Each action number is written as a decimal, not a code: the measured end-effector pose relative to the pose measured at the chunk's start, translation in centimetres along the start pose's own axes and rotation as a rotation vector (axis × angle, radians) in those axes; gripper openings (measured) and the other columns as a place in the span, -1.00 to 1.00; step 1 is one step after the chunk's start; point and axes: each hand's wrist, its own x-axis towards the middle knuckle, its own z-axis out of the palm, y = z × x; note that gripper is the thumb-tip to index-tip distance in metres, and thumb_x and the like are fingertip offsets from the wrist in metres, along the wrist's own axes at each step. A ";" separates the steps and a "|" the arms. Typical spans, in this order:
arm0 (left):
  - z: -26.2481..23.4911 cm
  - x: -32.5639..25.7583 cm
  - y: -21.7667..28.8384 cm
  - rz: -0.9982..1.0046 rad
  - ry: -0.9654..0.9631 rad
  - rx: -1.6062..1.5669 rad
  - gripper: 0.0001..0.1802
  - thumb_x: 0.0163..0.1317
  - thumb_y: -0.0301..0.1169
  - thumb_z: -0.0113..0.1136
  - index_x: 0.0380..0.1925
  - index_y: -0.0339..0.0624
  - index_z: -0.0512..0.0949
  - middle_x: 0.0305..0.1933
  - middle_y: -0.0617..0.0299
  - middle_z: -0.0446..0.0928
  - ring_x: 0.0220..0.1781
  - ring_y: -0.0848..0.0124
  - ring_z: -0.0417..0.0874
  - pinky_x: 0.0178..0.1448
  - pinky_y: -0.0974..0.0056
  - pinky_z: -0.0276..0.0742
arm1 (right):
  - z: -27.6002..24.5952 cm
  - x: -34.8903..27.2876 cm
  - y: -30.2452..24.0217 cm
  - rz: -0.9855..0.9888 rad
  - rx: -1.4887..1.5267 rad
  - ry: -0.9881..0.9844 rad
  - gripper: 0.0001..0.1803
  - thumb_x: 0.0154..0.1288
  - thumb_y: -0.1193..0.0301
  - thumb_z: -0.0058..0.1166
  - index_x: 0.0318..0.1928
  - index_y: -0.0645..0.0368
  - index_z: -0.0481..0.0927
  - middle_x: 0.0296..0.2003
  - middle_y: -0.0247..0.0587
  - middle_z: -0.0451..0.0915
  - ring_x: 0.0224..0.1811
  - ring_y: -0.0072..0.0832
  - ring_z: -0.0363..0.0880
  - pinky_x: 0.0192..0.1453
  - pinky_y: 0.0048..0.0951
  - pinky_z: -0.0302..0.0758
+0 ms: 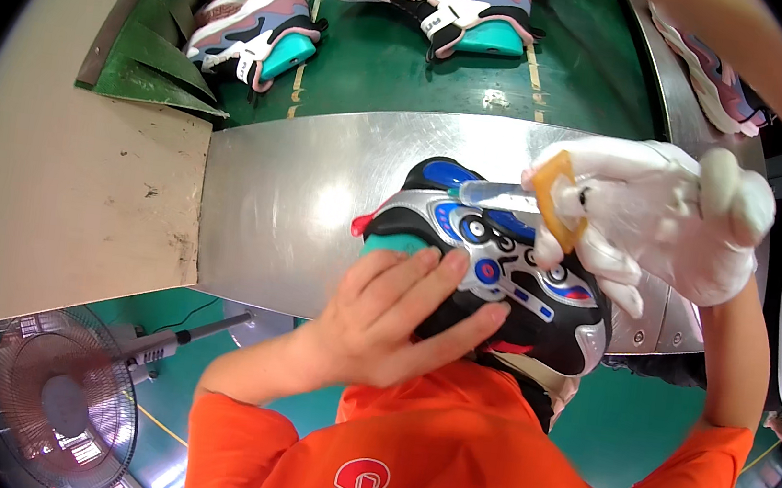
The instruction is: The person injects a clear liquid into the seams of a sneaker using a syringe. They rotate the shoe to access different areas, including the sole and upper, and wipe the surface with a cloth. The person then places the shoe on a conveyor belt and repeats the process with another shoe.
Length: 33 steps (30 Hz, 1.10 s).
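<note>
Head view: your bare left hand (383,315) is laid over the near-left side of the black, silver and blue sneaker (520,294), thumb hidden, so can't tell if it's actually gripping. Shoe's long axis runs left to right, right end angled nearer you. Your white-gloved right hand (659,217) is clutching the clear plastic syringe with an orange flange (498,196), nozzle pointing left over the shoe's far side. Left hand's the closer one, fingers touching; from your right, the shoe lies left and near.
</note>
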 end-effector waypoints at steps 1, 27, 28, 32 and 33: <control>0.3 -0.5 0.3 -0.010 0.025 -0.003 -0.53 -0.05 -0.42 0.37 -0.05 0.23 0.69 0.15 -0.03 0.50 -0.01 0.21 0.51 -0.11 0.26 0.47 | 0.1 -0.2 -0.3 0.021 -0.023 0.017 -0.03 0.10 -0.13 0.07 0.32 0.40 0.27 0.03 0.12 0.53 -0.14 -0.33 0.55 -0.11 -0.47 0.50; 2.4 -1.3 1.9 -0.112 0.192 -0.002 -0.65 0.19 -0.28 0.24 -0.03 0.47 0.59 0.07 0.32 0.55 0.18 0.36 0.38 0.23 0.28 0.23 | 3.7 -1.3 -6.1 0.458 0.095 0.017 0.46 -0.35 -0.39 0.32 0.23 0.74 0.17 -0.23 0.36 0.56 -0.72 -0.36 0.46 -0.69 -0.50 0.35; 2.4 -1.3 1.9 -0.110 0.189 -0.001 -0.66 0.19 -0.28 0.24 -0.03 0.47 0.59 0.07 0.32 0.55 0.18 0.35 0.38 0.22 0.28 0.24 | 3.8 -1.4 -6.1 0.472 0.107 0.042 0.47 -0.37 -0.37 0.35 0.23 0.74 0.16 -0.22 0.37 0.56 -0.72 -0.36 0.47 -0.69 -0.49 0.36; 2.5 -1.3 2.0 -0.120 0.190 -0.030 -0.69 0.22 -0.25 0.22 -0.03 0.44 0.59 0.08 0.30 0.56 0.20 0.32 0.38 0.18 0.29 0.26 | 3.0 -2.4 -6.1 0.470 0.172 0.047 0.48 -0.43 -0.30 0.41 0.26 0.72 0.14 -0.16 0.38 0.55 -0.69 -0.34 0.50 -0.64 -0.47 0.40; 2.5 -1.3 2.0 -0.116 0.192 -0.027 -0.69 0.23 -0.25 0.21 -0.03 0.44 0.59 0.09 0.30 0.56 0.20 0.31 0.38 0.18 0.29 0.26 | 2.7 -2.8 -6.2 0.475 0.173 0.052 0.47 -0.44 -0.28 0.41 0.27 0.71 0.14 -0.15 0.38 0.55 -0.68 -0.33 0.50 -0.63 -0.46 0.41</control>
